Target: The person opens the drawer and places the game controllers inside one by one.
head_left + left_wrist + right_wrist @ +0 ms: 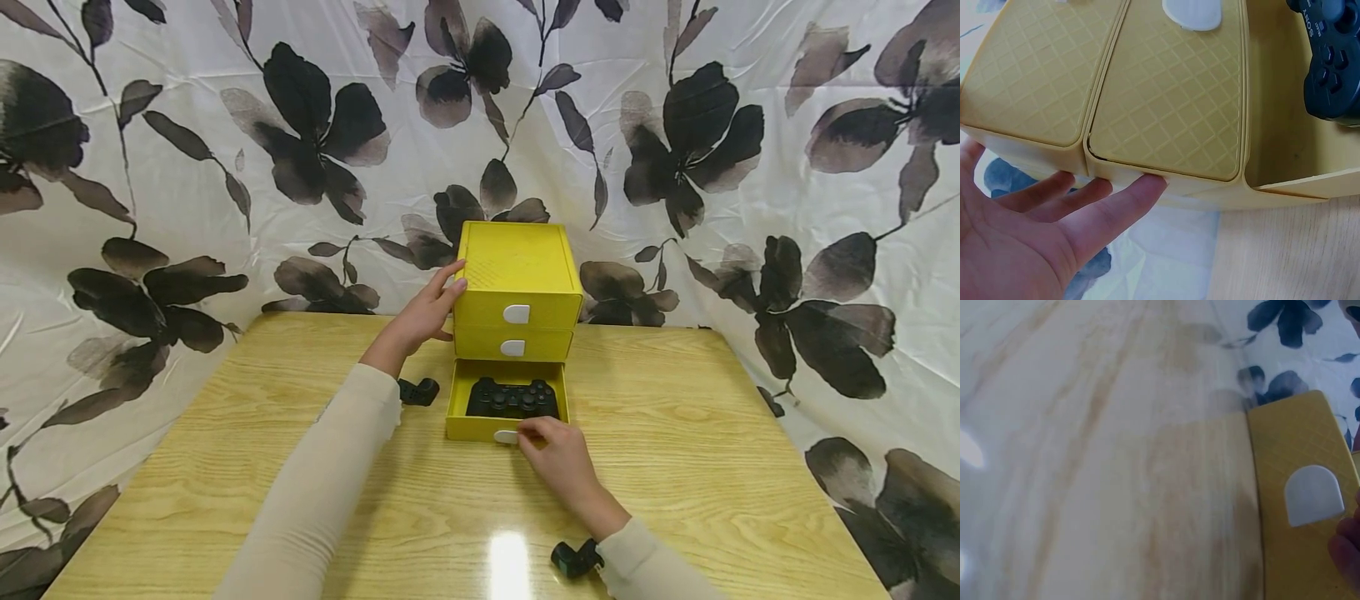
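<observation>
A yellow drawer box [517, 258] stands toward the back of the table, with white tabs on its drawer fronts. Its bottom drawer [472, 429] is pulled out, and a black game controller [512, 400] lies inside. My left hand [423, 321] rests against the box's left side with fingers extended; in the left wrist view the fingertips [1154, 182] touch the edge beside the upper drawers. My right hand [558, 458] has its fingers curled at the top edge of the open drawer's front, next to the white tab [1314, 495]. Only its fingertips show in the right wrist view.
The box stands on a light wood table [675, 467]. Behind and around it hangs a white cloth [570, 67] with dark flowers. A black wrist device [576, 558] is by the right sleeve and another [420, 392] by the left.
</observation>
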Available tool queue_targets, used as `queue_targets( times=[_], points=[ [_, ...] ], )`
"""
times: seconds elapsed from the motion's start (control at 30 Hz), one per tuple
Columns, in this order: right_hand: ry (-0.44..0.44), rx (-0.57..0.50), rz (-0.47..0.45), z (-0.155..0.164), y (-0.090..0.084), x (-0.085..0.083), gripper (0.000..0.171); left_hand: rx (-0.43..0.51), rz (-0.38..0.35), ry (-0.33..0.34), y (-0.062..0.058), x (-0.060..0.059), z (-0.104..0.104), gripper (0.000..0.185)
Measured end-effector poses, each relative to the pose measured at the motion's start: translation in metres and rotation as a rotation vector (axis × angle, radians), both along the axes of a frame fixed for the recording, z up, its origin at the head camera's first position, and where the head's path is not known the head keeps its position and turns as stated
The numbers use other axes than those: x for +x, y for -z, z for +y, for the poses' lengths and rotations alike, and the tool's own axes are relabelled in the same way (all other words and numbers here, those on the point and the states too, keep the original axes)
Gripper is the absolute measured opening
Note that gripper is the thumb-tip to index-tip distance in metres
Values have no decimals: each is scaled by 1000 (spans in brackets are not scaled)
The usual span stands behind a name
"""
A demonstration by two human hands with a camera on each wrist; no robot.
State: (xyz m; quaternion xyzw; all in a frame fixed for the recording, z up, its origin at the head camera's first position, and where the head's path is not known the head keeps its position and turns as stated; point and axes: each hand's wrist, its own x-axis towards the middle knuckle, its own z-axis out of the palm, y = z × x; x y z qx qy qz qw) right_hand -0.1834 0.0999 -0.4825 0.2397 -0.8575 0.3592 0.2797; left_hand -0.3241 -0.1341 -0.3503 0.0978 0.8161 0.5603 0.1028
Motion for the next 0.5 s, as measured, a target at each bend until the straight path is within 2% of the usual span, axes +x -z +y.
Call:
queue_targets(
  times=[0.23,0.43,0.5],
  points=[
    [13,-18,-38,-4,2,0,14,2,19,-7,1,1,1,55],
    [12,3,-10,-6,4,-1,15,7,9,-3,1,0,0,55],
    [9,16,4,-6,4,-2,15,5,0,1,-3,3,1,55]
  ],
)
